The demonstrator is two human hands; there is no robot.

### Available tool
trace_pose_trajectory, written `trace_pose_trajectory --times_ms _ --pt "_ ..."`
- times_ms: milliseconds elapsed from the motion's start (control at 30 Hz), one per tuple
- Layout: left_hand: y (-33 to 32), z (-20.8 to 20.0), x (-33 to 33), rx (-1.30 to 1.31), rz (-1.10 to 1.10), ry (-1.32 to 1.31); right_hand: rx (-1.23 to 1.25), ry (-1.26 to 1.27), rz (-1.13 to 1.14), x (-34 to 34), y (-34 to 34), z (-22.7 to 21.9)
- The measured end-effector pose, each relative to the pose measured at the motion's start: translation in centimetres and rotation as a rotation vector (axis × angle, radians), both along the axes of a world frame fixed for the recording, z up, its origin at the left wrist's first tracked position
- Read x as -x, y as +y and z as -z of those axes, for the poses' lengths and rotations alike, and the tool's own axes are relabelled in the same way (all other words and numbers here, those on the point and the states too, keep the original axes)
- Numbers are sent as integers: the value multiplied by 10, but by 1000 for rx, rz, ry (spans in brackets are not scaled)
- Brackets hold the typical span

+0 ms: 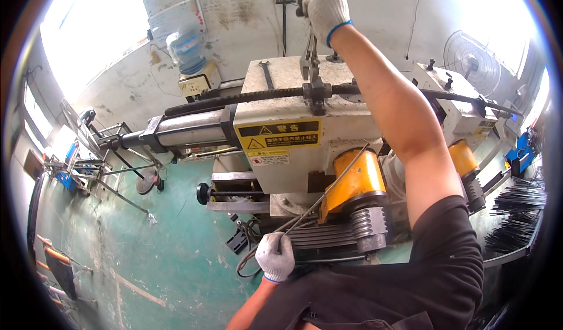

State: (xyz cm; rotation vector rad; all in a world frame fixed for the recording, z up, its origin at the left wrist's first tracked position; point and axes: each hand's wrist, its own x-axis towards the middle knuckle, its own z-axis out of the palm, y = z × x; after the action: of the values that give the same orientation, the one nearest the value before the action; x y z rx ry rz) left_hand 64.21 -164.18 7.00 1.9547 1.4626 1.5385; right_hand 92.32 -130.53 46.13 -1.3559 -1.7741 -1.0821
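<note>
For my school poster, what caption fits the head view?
Gloved right hand on a metal tool, gloved left hand on a thin rod.

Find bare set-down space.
Bare: green floor left of the white-gloved left hand; a narrower patch on the white metal machine top, right of the dark steel wrench. Crowded: right of that hand, by the grey metal rod and dark flat bars.

A black-and-yellow warning label [280, 135] with triangle signs stands on the front of the white machine [293, 174]. Below it sits a smaller yellow-and-white label [271, 158] with a red round sign [256, 161]. Handwriting [226, 3] on the wall [375, 19] is too faint to read.
</note>
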Motion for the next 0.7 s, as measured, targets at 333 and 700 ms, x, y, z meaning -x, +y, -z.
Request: trace_pose_trajectory --times_ms 333,700 --pt "0 -3 0 -23 16 -13 170 -137 309 34 -10 16" --pt "-1 -2 2 -51 14 -10 210 1172 -1013 67 -110 -26"
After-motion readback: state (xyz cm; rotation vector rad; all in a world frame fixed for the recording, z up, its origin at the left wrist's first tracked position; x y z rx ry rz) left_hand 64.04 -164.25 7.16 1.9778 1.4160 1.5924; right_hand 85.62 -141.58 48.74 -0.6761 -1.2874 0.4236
